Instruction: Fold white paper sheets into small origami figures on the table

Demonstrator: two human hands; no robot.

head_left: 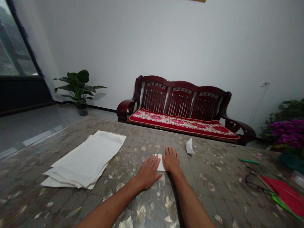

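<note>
A small white piece of paper (161,164) lies flat on the patterned tabletop (142,139), partly covered by both of my hands. My left hand (149,172) rests over its left side, palm down with the fingers stretched out. On the right edge of the paper lies my right hand (171,161), also flat, its fingers pointing away from me. Whether the paper is folded under the hands cannot be made out. Just beyond my right hand stands a small folded white paper shape (189,146), apart from it.
To the left is a stack of white paper sheets (87,158). At the right lie a green pen-like stick (250,161), black-framed glasses (257,182) and red sheets (285,193) over green ones. Past the table are a wooden bench (182,84) and a potted plant (80,85).
</note>
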